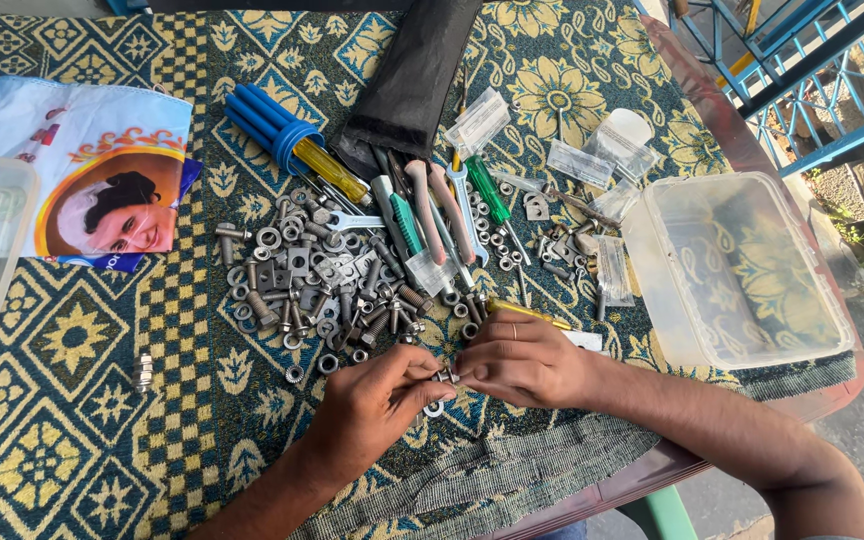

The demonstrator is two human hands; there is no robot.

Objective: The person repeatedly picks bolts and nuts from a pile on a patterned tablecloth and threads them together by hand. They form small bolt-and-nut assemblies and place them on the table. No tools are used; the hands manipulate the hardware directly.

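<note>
Both hands (pixel 447 380) pinch a small bolt (pixel 445 376); hardware pile (pixel 322 285) beside.

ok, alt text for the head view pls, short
Two bare hands, left hand and right hand, meet over a small metal fastener above a patterned tablecloth. Behind them lie a pile of nuts and bolts, hand tools and a clear plastic box.

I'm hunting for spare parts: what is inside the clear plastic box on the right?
Nothing shows inside the clear plastic box; only the patterned cloth is visible through its bottom. Its far corners are glared, so tiny parts there cannot be ruled out.
</note>
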